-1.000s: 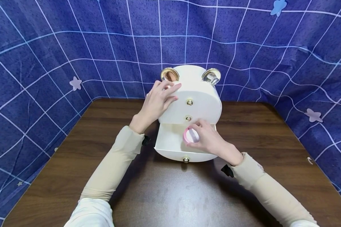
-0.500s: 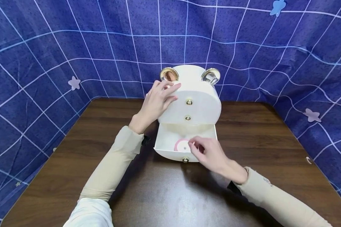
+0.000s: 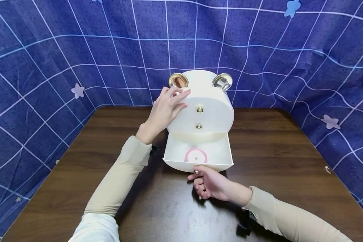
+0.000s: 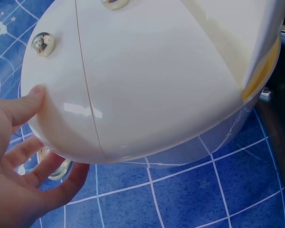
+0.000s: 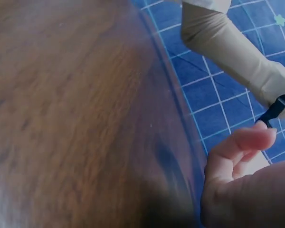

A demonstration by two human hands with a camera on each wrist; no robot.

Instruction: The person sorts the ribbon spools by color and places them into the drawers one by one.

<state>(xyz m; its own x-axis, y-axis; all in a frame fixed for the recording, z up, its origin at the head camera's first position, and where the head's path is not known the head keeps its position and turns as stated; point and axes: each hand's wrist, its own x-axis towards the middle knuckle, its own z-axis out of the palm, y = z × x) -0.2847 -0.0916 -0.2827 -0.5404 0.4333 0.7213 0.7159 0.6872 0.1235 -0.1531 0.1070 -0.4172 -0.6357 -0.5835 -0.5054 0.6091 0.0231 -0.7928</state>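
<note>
On the table stands a white drawer box with gold knobs and two shiny round ears. In the left wrist view my left hand holds the box's edge, thumb on its front and fingers behind. My left hand is at the box's upper left in the head view. The bottom drawer is pulled out. Inside it lies a flat round thing with a pink rim, white in the middle with a small grey dot. My right hand pinches the drawer's gold knob between thumb and forefinger.
Under the box is a dark brown wooden table. A blue cloth with white grid lines and stars hangs behind and around it. In the right wrist view the tabletop fills the left side.
My right hand has let the pink-rimmed round thing down into the drawer, then moved down to the drawer's knob. My left hand has stayed on the box.
</note>
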